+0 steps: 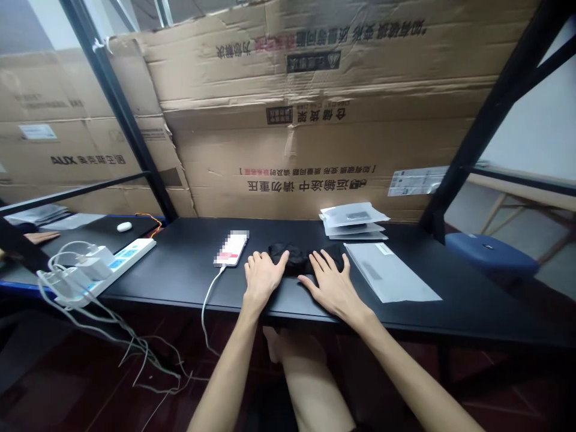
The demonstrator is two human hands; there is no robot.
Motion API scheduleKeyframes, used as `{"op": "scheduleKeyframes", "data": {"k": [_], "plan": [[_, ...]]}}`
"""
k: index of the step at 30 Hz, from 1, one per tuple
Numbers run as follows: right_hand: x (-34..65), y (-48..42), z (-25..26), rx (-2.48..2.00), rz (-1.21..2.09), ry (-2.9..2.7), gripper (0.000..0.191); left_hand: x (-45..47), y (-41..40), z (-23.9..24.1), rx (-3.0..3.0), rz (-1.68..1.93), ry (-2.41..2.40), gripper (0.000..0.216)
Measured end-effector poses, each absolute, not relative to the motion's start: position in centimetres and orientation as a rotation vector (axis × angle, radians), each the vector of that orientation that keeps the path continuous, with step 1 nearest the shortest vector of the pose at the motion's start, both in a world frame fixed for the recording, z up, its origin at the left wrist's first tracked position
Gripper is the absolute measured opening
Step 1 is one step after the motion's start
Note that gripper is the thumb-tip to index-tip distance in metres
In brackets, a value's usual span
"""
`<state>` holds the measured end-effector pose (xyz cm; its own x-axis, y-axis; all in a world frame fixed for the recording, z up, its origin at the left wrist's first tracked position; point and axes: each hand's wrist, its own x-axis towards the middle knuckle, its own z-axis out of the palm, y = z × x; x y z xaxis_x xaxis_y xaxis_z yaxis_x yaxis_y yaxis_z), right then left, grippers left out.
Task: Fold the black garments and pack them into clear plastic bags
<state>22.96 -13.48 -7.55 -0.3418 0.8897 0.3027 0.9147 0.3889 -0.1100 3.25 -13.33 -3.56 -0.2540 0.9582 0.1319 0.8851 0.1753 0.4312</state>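
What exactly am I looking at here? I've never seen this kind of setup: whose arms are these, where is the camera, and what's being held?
There's no machine here. These are a person's own bare arms, filmed by a camera worn on their head that looks forward and down. The left hand and right hand lie spread on a bunched black fabric item on a black table. Their fingers touch it, but neither hand visibly grips it. Left of the hands is a smartphone, partly blurred out, with a white charging cable, and further left a white power strip. To the right are a stack of clear plastic bags and a single flat translucent bag. Large cardboard boxes stand behind the table.
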Motion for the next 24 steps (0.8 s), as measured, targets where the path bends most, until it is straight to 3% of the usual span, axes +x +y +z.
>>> {"op": "scheduleKeyframes", "data": {"k": [6, 11, 15, 19, 24], "plan": [[23.9, -13.9, -7.0, -1.566, -0.169, -2.350, 0.077, 3.1, -13.3, -2.2, 1.665, 0.715, 2.142, 0.039], [25.5, -14.2, -7.2, -1.526, -0.193, -2.339, 0.070, 3.3, -13.4, -1.5, 1.643, 1.247, 2.106, 0.027], [25.5, -14.2, -7.1, -1.495, -0.117, -2.386, 0.064, 7.2, -13.4, -3.0, 2.001, 1.453, 1.805, 0.038], [25.5, -14.3, -6.9, -1.478, -0.039, -2.406, 0.060, 9.4, -13.4, -5.1, 2.280, 1.176, 1.716, 0.068], [25.6, -14.4, -6.8, -1.476, 0.005, -2.397, 0.059, 8.3, -13.3, -5.7, 2.373, 0.969, 1.767, 0.065]]}}
